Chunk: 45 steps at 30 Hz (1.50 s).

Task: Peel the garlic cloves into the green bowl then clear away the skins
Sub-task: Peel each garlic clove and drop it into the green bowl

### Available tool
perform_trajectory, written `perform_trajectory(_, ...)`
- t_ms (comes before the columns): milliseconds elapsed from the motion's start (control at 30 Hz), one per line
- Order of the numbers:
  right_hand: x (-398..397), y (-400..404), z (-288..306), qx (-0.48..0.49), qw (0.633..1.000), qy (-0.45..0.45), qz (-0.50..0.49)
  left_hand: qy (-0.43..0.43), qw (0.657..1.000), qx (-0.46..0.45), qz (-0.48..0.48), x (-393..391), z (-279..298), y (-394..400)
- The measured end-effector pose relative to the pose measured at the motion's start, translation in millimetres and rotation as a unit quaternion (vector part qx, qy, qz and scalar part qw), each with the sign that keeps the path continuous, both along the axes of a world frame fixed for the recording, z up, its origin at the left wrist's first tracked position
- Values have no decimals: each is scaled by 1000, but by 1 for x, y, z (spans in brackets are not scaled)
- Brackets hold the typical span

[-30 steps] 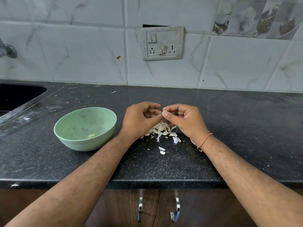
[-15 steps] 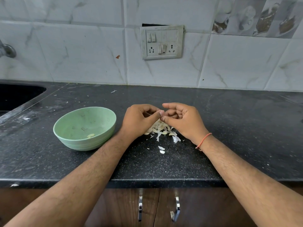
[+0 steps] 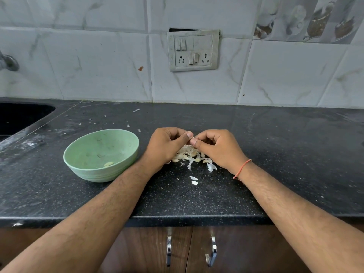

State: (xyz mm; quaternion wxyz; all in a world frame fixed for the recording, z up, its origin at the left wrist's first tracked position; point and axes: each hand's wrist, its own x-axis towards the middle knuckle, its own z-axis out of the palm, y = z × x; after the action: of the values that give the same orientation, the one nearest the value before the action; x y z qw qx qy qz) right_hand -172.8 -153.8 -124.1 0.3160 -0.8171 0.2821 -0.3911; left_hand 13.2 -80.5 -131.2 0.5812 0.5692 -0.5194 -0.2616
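On the black speckled stone countertop, the round pale-green ribbed bowl holds one peeled clove, the pile of unpeeled cloves and papery skins remains uncleared, and my left hand and right hand pinch a largely hidden clove together.

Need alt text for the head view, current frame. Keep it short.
Two hands, left hand and right hand, meet fingertip to fingertip above a pile of garlic cloves and skins on a black countertop, apparently pinching something small. A green bowl to the left holds one peeled clove.
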Motion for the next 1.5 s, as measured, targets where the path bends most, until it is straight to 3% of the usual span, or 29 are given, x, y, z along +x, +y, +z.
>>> perform_trajectory(333, -5, -1, 2, -35, 999, -6, 22, 59, 997, 22, -37, 1, 1, 1)
perform_trajectory(767, -5, 0, 5, -38, 999, -22, -4, -16, 1000, -23, 3, -5, 5, 6)
perform_trajectory(1267, -4, -5, 3, -6, 997, -80, 16, -31, 999, -28, 8, -7, 6, 7)
perform_trajectory(1500, -3, -10, -2, -63, 995, -80, 9, -39, 999, -16, 20, -8, 8, 10)
